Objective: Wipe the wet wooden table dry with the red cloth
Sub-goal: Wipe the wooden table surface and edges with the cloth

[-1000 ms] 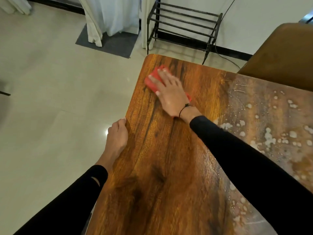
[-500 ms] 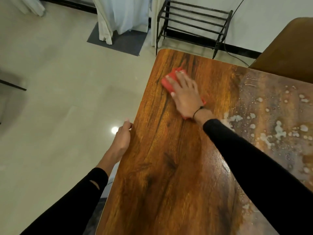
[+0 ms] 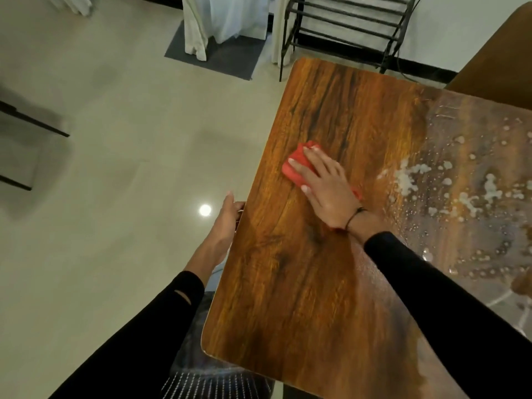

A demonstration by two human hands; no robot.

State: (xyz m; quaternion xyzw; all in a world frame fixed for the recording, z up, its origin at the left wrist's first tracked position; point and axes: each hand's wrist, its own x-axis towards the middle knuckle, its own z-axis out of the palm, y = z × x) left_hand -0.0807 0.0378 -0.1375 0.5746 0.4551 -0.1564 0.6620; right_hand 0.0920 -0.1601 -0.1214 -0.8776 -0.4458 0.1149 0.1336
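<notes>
The wooden table [image 3: 302, 269] fills the right half of the view. Its left part looks dry, while droplets and white puddles [image 3: 460, 197] cover the right part. A folded red cloth [image 3: 298, 165] lies on the table near the left edge. My right hand [image 3: 325, 188] presses flat on the cloth with straight fingers, covering most of it. My left hand [image 3: 227, 218] holds the table's left edge, with its fingers curled under the rim.
A black metal rack [image 3: 345, 27] stands behind the table's far end. A brown chair back [image 3: 503, 61] is at the top right. White curtains [image 3: 224, 21] hang over a grey mat [image 3: 230, 61]. Pale tiled floor [image 3: 115, 197] lies to the left.
My right hand has slid the red cloth from the table's far left corner toward me along the left side. My left hand stayed on the table edge.
</notes>
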